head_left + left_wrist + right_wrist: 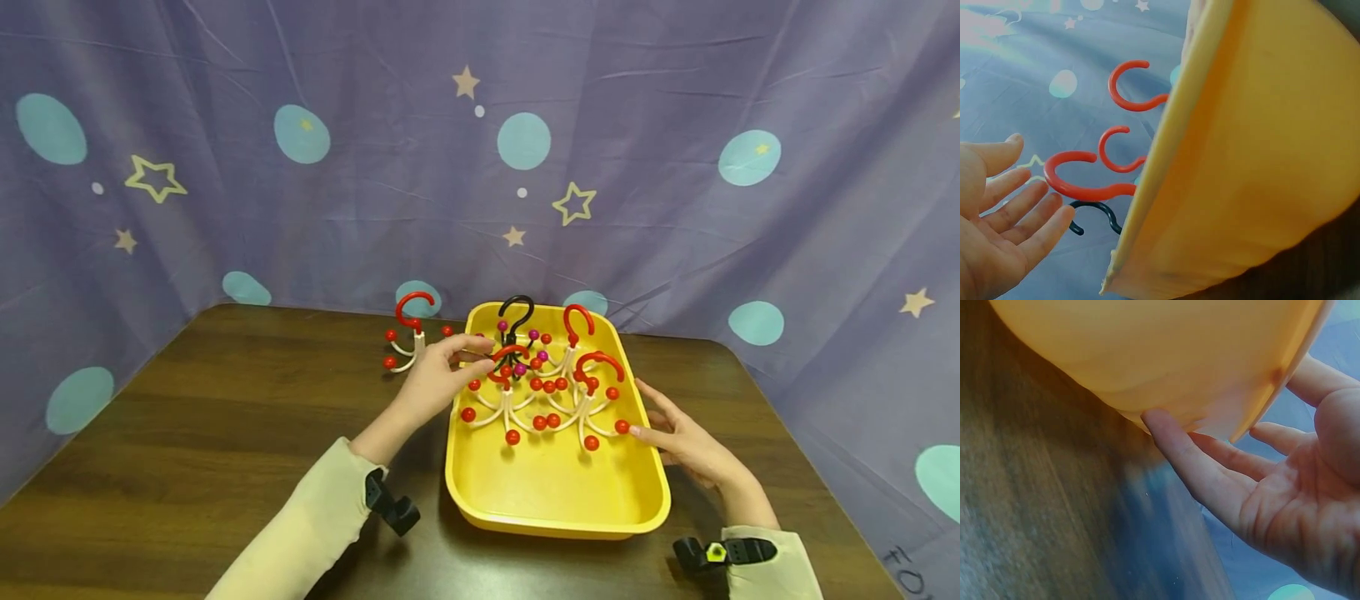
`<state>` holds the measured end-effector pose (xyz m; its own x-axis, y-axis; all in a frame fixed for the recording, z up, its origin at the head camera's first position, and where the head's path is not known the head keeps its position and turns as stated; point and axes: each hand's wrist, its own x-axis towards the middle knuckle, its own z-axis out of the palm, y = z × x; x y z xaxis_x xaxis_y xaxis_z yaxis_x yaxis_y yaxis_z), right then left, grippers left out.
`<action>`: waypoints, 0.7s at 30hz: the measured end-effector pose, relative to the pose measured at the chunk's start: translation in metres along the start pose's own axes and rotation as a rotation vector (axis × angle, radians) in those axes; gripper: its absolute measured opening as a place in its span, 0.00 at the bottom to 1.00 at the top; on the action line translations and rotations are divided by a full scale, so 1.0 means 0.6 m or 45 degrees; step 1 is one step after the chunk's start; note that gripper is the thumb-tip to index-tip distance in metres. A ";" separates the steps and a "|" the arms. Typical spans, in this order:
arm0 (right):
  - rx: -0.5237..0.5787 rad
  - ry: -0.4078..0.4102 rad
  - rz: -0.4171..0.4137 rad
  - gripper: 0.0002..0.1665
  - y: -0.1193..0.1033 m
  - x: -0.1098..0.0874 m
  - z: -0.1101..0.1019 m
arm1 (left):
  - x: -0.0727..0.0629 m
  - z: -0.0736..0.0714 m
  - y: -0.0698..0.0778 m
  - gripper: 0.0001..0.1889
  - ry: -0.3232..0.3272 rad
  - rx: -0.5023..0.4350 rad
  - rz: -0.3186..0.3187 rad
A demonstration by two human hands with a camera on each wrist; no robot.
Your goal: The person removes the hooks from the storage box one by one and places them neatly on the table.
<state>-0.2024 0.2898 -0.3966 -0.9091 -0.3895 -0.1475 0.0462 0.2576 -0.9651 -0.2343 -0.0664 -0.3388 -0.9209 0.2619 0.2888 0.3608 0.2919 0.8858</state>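
1. Head view: Yellow tray [525, 496] on wooden table [225, 433], containing one black-hooked hanger [512, 340] and three red-hooked hangers [585, 404]. Left hand [441, 377] beside the hook of the front-left one; contact cannot be determined. Right hand [693, 446] at the tray's right side, thumb over the rim. A fifth hanger [419, 342], also red-hooked, stands beyond the left hand, outside the tray.
2. Left wrist view: Left fingers extended and slightly spread, thumb apart; hooks project above the rim.
3. Right wrist view: Right fingers against the outer wall, rim held between them and thumb.
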 end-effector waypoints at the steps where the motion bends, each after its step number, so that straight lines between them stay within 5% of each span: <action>1: -0.001 0.001 0.001 0.47 0.000 0.000 0.000 | -0.003 0.001 0.008 0.16 -0.012 0.005 -0.004; 9: 0.002 0.015 0.022 0.47 0.000 0.001 0.001 | 0.000 0.015 -0.005 0.17 -0.048 -0.019 -0.042; 21: -0.003 0.048 0.059 0.47 -0.001 0.003 0.001 | 0.004 0.036 -0.010 0.17 -0.082 0.137 -0.041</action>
<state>-0.2037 0.2887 -0.3965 -0.9211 -0.3435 -0.1834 0.0874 0.2767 -0.9570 -0.2356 -0.0476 -0.3512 -0.9220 0.3086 0.2341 0.3485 0.3974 0.8489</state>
